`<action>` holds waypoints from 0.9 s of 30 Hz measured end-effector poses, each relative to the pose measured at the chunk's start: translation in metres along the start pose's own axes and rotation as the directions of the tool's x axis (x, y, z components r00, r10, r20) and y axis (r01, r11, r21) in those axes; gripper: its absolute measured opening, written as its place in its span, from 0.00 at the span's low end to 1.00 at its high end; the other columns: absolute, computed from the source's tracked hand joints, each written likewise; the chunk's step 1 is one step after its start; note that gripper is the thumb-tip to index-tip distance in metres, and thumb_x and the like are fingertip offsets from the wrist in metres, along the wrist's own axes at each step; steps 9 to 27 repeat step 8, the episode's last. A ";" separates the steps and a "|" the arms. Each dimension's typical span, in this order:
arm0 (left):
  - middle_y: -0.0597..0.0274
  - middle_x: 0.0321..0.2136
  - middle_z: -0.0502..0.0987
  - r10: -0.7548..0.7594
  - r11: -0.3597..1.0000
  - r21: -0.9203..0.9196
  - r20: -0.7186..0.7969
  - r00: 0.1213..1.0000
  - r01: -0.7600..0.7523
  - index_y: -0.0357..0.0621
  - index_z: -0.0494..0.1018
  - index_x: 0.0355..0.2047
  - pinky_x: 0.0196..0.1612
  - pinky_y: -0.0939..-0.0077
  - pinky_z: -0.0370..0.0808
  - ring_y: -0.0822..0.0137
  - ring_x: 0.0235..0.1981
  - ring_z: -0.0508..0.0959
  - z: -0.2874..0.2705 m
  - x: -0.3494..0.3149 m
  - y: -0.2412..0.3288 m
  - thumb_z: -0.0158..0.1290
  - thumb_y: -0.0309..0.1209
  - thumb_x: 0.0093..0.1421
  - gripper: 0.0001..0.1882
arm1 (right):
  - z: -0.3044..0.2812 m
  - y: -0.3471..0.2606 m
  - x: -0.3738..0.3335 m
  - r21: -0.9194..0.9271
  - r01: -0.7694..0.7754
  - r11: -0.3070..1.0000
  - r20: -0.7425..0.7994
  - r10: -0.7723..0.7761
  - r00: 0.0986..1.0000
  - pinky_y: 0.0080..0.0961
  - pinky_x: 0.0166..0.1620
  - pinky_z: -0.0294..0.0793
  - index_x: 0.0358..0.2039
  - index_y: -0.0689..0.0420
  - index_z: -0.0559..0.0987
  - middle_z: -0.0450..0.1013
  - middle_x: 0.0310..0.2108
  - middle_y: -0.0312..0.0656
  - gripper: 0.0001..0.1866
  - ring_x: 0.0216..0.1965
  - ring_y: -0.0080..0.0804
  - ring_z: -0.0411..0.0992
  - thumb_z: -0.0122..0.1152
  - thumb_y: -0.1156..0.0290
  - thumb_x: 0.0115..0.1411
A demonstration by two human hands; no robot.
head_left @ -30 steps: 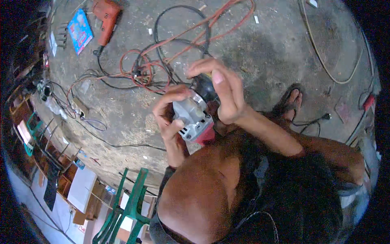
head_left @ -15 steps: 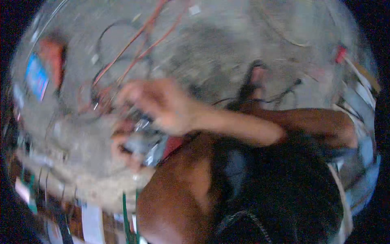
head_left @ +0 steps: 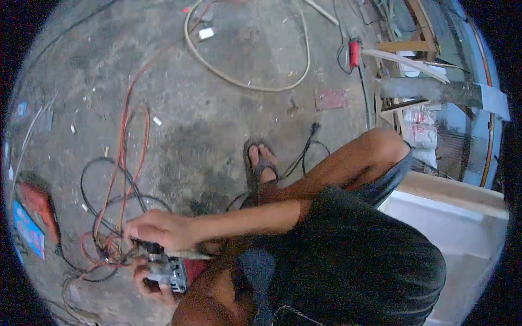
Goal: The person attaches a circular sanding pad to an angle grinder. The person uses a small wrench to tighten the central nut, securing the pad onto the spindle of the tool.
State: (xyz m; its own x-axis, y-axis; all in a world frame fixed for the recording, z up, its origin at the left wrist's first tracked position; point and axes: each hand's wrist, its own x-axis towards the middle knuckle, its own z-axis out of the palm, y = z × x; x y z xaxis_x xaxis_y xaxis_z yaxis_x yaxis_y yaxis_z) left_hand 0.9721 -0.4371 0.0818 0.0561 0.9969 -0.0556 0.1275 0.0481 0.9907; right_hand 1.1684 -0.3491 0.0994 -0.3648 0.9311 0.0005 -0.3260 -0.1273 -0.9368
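Note:
A power tool with a silver metal head and a red body lies by my left knee. My left hand is closed around its silver head from the left side. Just above, my right hand reaches across with fingers curled down over a black part at the tool's top. What those fingers pinch, if anything, is hidden beneath them. Part of the red body is covered by my leg.
Orange and black cords tangle on the concrete floor beside my hands. Far left lie a red power tool and a blue packet. A pale hose loops ahead. Wood scraps and a white box-like panel stand right.
The view has swung to the right and steadied, so hands and tool appear lower and further left. Both hands stay at the silver and red power tool.

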 end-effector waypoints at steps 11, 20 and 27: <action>0.53 0.62 0.42 0.298 0.926 0.051 0.514 0.804 -0.375 0.54 0.36 0.63 0.61 0.57 0.47 0.45 0.61 0.46 -0.106 0.020 -0.210 0.52 0.53 0.51 0.49 | -0.001 0.045 0.019 0.510 -0.162 0.844 0.105 0.126 0.986 0.25 0.51 0.59 0.50 0.55 0.65 0.67 0.39 0.37 0.22 0.44 0.26 0.64 0.37 0.54 0.64; 0.53 0.62 0.42 0.298 0.926 0.051 0.514 0.804 -0.375 0.54 0.36 0.63 0.61 0.57 0.47 0.45 0.61 0.46 -0.106 0.020 -0.210 0.52 0.53 0.51 0.49 | -0.001 0.045 0.019 0.510 -0.162 0.844 0.105 0.126 0.986 0.25 0.51 0.59 0.50 0.55 0.65 0.67 0.39 0.37 0.22 0.44 0.26 0.64 0.37 0.54 0.64; 0.53 0.62 0.42 0.298 0.926 0.051 0.514 0.804 -0.375 0.54 0.36 0.63 0.61 0.57 0.47 0.45 0.61 0.46 -0.106 0.020 -0.210 0.52 0.53 0.51 0.49 | -0.001 0.045 0.019 0.510 -0.162 0.844 0.105 0.126 0.986 0.25 0.51 0.59 0.50 0.55 0.65 0.67 0.39 0.37 0.22 0.44 0.26 0.64 0.37 0.54 0.64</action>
